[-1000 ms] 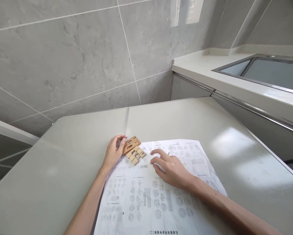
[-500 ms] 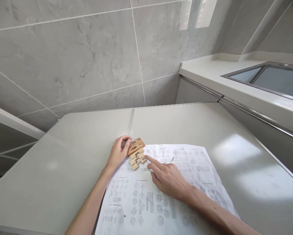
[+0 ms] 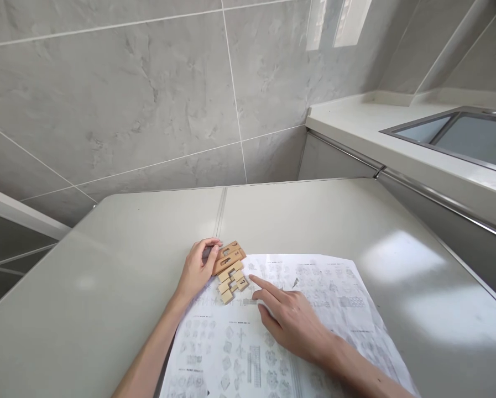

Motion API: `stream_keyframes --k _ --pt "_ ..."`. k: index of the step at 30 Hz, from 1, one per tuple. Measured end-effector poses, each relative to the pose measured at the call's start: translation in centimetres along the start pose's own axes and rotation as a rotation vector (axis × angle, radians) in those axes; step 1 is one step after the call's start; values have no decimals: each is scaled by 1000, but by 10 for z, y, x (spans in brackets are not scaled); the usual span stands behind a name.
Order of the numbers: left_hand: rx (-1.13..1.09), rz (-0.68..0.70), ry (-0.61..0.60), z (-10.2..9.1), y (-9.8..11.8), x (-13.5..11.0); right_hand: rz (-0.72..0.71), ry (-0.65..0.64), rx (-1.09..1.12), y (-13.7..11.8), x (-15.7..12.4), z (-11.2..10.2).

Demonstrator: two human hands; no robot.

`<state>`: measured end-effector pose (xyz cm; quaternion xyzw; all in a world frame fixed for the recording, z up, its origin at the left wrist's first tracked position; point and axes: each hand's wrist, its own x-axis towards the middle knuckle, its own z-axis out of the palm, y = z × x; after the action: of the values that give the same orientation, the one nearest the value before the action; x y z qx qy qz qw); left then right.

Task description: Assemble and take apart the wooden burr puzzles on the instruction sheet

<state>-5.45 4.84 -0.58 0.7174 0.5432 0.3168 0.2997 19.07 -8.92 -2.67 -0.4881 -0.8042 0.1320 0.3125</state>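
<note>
Two brown wooden puzzle pieces (image 3: 231,257) with slots and black numbers lie side by side at the paper's upper left edge. My left hand (image 3: 196,271) curls round their left end, thumb against them and fingertips partly hidden. Just below them, touching or nearly so, sit pale notched wooden puzzle pieces (image 3: 226,288), one marked 3. To their right, my right hand (image 3: 291,315) holds nothing. Its index finger stretches toward the pale pieces, tip a little apart from them, with the other fingers loosely bent above a printed paper sheet (image 3: 214,345).
The sheet, covered with small grey diagrams, lies creased on a pale glossy table (image 3: 106,287). A seam (image 3: 220,213) crosses the tabletop. Grey wall tiles (image 3: 148,99) rise behind, and a counter (image 3: 347,121) with a sink (image 3: 471,135) stands at the right.
The view has tilted slightly, so the table, paper and hands sit lower. My right index fingertip has drawn slightly away to the right from the pale pieces. My left hand keeps its place at the brown pieces.
</note>
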Motion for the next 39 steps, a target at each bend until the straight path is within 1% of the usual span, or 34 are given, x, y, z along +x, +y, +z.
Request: stream_keyframes --k 5,10,15,18,24,27,33,39 --pt "-10 -28 -12 -1 -2 0 35 -31 84 4 -2 -3" --pt "-12 -51 -12 -2 -3 -1 49 -90 143 11 -5 -16" --pt "-5 -44 -21 -4 -1 0 80 -125 198 20 -12 -26" --pt "0 -38 -26 -5 -2 0 92 -118 223 23 -13 -26" --pt "32 -23 -18 -7 -5 -1 63 -89 245 23 -9 -26" --pt "64 1 -15 -8 -4 -1 66 -82 251 23 -8 -26" --pt "90 1 -22 -8 -2 -3 89 -74 300 22 -7 -26" --pt "116 41 -33 -7 -1 -3 101 -67 331 22 -5 -27"
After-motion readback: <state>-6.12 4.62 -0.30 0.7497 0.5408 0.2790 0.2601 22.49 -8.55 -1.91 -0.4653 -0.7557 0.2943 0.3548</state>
